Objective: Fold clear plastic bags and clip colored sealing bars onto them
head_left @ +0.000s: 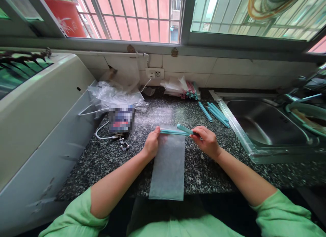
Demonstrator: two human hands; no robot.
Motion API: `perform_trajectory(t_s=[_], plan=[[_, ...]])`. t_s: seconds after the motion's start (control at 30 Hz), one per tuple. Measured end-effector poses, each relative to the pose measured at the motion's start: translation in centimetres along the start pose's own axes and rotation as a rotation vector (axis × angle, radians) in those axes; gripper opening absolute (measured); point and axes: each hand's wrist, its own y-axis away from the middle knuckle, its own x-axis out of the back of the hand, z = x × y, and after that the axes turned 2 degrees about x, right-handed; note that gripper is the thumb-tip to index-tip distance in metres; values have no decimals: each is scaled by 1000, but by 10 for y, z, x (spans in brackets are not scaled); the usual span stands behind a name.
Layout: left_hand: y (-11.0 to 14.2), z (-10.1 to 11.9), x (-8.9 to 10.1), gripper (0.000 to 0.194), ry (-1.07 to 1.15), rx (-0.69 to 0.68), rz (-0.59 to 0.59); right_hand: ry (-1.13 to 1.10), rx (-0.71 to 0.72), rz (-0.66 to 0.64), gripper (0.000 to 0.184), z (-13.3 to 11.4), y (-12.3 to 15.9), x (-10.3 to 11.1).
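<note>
A clear plastic bag (pixel 168 165) hangs flat from a long teal bag clip (pixel 170 131), and its lower end reaches past the counter's front edge. At the clip's left end, my left hand (pixel 152 142) is closed, thumb on top, pinching clip and bag edge. My right hand (pixel 206 140) is closed on a second teal clip piece (pixel 184 129), which angles up to the left above the right end of the first. Whether the two pieces are hinged together is hidden by my fingers. Several loose teal clips (pixel 217 113) lie beyond my right hand.
A steel sink (pixel 265 125) is on the right, a white appliance (pixel 46 121) on the left. Crumpled plastic (pixel 112 94), a blurred-out device (pixel 121 120) with a white cable and a bagged bundle of pink and teal clips (pixel 189 89) lie on the speckled counter (pixel 102 165).
</note>
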Motion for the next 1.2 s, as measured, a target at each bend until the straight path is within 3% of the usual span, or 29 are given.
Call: perform_trajectory(t_s=[0.77,0.97,1.2], plan=[[1,8,0,48,57,50,83,-59,-105,103,7,4,6,3],[0,10,0,47,70,72,86,-187,-175,142,7,8,9,0],[0,13,0,40,129,28,139,-487,-326,177,10,7,11,-2]])
